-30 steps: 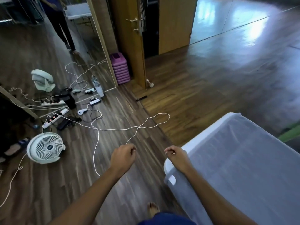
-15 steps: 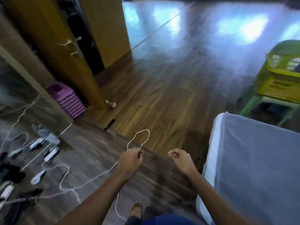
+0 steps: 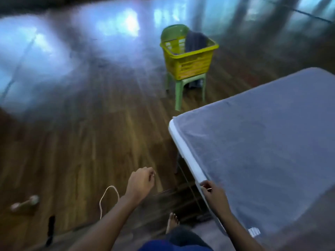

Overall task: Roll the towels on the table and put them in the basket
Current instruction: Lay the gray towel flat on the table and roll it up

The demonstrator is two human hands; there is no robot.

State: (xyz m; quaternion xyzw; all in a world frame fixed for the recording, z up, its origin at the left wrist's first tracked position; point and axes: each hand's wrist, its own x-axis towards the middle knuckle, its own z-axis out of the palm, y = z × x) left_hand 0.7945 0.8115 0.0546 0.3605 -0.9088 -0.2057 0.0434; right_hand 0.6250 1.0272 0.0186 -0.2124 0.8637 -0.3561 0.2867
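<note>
Beside table (image 3: 186, 154) edge, towel (image 3: 262, 151) spread flat, left hand (image 3: 140, 183), right hand (image 3: 213, 193) curled, grips unclear, open floor (image 3: 90, 142) toward basket (image 3: 192, 64)

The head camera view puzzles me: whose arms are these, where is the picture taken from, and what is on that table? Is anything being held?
There is no machine here: a person wears a wide-angle camera on the head, so you look down along their own arms. The left hand hangs over the wooden floor, fingers curled; the right hand is at the near edge of the white table. A grey towel lies spread over the table. The picture is blurred, so I cannot tell whether either hand grips anything. Farther off, a yellow basket stands on a green chair with a dark cloth in it. A white cord lies on the floor.
</note>
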